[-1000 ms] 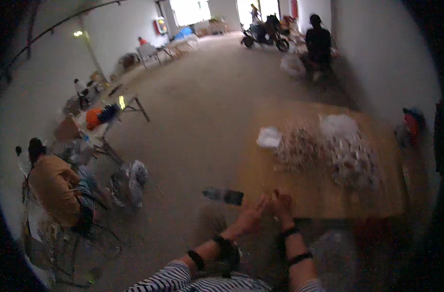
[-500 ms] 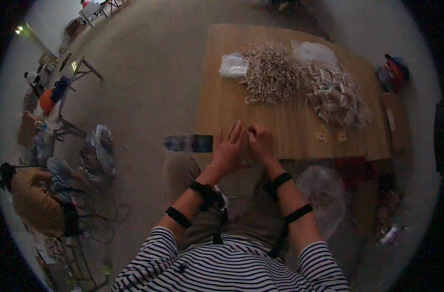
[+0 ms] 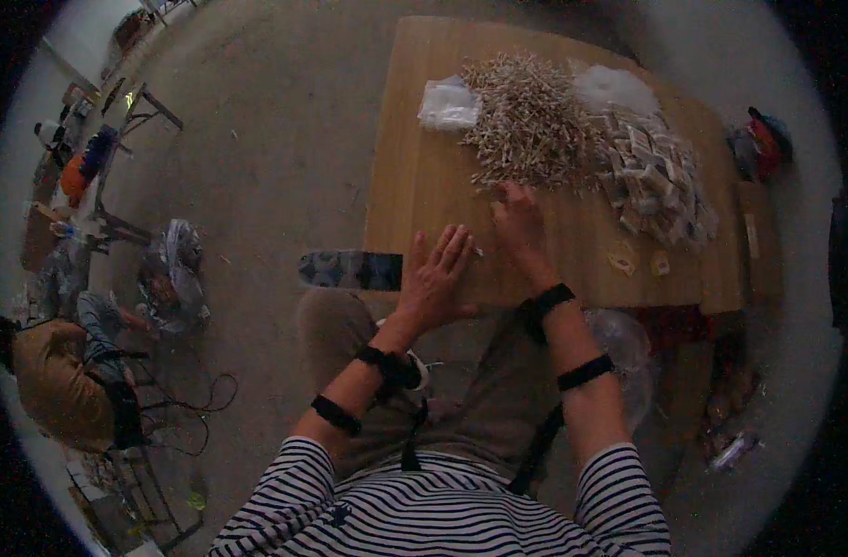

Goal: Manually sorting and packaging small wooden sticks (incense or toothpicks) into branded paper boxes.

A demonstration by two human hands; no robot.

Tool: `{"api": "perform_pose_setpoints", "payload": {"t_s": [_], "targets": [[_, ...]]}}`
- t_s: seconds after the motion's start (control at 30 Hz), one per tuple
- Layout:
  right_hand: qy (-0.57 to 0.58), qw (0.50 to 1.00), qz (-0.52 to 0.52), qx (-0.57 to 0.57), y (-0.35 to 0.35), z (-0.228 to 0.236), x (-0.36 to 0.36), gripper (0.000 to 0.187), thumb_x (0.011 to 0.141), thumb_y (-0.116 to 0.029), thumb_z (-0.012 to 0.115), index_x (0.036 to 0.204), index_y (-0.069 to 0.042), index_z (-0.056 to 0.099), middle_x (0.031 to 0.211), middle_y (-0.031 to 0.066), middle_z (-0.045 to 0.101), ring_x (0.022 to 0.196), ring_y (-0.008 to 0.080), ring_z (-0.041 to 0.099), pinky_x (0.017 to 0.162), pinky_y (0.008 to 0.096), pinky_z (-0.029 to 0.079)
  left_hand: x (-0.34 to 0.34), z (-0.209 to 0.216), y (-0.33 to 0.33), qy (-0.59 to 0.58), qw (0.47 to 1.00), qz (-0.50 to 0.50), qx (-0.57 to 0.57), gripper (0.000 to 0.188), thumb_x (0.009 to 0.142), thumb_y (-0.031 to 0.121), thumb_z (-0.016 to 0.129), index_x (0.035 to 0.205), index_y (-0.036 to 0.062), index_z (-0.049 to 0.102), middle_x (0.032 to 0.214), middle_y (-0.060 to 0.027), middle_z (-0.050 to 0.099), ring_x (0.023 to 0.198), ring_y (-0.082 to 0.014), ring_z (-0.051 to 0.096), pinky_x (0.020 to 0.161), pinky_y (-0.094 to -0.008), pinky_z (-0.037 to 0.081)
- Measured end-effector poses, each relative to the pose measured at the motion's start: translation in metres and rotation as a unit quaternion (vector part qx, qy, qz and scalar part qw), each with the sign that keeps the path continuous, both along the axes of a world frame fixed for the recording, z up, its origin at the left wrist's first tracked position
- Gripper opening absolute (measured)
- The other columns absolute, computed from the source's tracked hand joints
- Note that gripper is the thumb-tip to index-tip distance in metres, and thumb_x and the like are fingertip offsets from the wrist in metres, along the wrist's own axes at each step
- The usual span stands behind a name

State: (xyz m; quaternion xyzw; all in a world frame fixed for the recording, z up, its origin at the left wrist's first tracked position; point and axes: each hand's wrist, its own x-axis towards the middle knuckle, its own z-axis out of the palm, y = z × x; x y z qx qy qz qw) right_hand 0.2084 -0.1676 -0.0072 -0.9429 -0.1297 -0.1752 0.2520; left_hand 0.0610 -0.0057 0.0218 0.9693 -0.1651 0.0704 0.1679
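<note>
My left hand (image 3: 435, 280) lies palm down at the near edge of the wooden table (image 3: 415, 186), fingers stretched and slightly spread. By its fingertips is a small whitish piece (image 3: 479, 252), too small to name. Farther forward, my right hand (image 3: 519, 218) is at the near edge of a big heap of small pale sticks (image 3: 531, 121). Its fingers are curled together, and what they pinch, if anything, is hidden. Right of the sticks lies a pile of small clear packets (image 3: 661, 181) with pale contents.
A stack of clear plastic bags (image 3: 449, 104) sits left of the heap, and white plastic (image 3: 614, 90) behind the packets. Two small yellow pieces (image 3: 621, 258) lie at the right. A clear bag (image 3: 624, 357) hangs below the table's edge. At far left a person (image 3: 62, 385) is bent over.
My right hand has moved away from my left, forward to the edge of the stick heap. The left hand stays near the table edge. The view has shifted slightly.
</note>
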Motion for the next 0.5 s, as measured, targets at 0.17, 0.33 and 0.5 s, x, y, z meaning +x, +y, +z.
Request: {"api": "perform_pose_setpoints", "payload": {"t_s": [0.17, 0.33, 0.5], "targets": [[0.093, 0.994, 0.045, -0.034, 0.016, 0.006, -0.028, 0.018, 0.083, -0.016, 0.066, 0.098, -0.006, 0.066, 0.096, 0.0187, 0.065, 0.086, 0.0386, 0.064, 0.076, 0.0492, 0.051, -0.006, -0.004, 0.003, -0.003, 1.000, 0.013, -0.015, 0.115, 0.058, 0.054, 0.084, 0.150, 0.0050, 0.036, 0.161, -0.0124, 0.027, 0.150, -0.0272, 0.022, 0.118, -0.0620, 0.013], [0.168, 0.985, 0.031, 0.004, 0.016, 0.041, -0.046, 0.015, 0.085, -0.019, 0.065, 0.090, -0.006, 0.062, 0.095, 0.0176, 0.064, 0.088, 0.0387, 0.064, 0.077, 0.0495, 0.051, -0.004, 0.000, 0.001, -0.019, 1.000, 0.010, -0.021, 0.116, 0.056, 0.056, 0.084, 0.148, 0.0033, 0.038, 0.160, -0.0134, 0.028, 0.150, -0.0275, 0.022, 0.117, -0.0635, 0.014], [0.082, 0.994, -0.062, -0.024, 0.003, 0.036, -0.015, 0.017, 0.087, -0.020, 0.062, 0.093, -0.005, 0.062, 0.099, 0.0166, 0.064, 0.092, 0.0389, 0.064, 0.078, 0.0515, 0.050, -0.004, 0.008, 0.000, -0.010, 0.999, 0.003, -0.031, 0.116, 0.056, 0.058, 0.084, 0.147, 0.0020, 0.039, 0.159, -0.0131, 0.028, 0.151, -0.0268, 0.021, 0.118, -0.0625, 0.013]]}}
